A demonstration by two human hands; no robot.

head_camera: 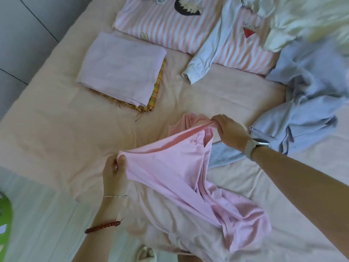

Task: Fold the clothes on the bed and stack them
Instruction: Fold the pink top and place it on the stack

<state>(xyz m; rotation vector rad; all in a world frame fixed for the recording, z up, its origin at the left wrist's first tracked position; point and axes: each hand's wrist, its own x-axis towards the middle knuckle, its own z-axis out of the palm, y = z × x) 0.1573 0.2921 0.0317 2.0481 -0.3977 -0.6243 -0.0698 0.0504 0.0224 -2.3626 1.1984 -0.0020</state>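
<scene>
- Both hands are gripping the pink shirt (181, 178): the left hand (114, 173) is pinching one end of the neckline edge between thumb and fingers, and the right hand (229, 132) is clenching a bunched bit of the same edge further up the bed.
- The fabric is being stretched taut between the two grips, while the rest of it is trailing down in a crumpled heap toward the near edge of the bed (47, 129).
- So the step in hand looks like opening the shirt out, not folding yet. Next move is probably calling for a shake or spread so it's lying flat on the sheet, sleeves untwisted, before any fold happens.
- A grey ribbed piece (221, 156) is poking out just beside the pink shirt, under the right wrist, so it might be getting in the way of a clean laydown.
- The blue garment (306, 103) is lying rumpled close on the right, crowding that side.
- Further up, a folded lilac piece (120, 67) is sitting on top of a yellow plaid one (156, 91), looking like the stack so far.
- Beyond that, striped pink tops (164, 23) and a pale blue sleeve (205, 55) are waiting unfolded.
</scene>
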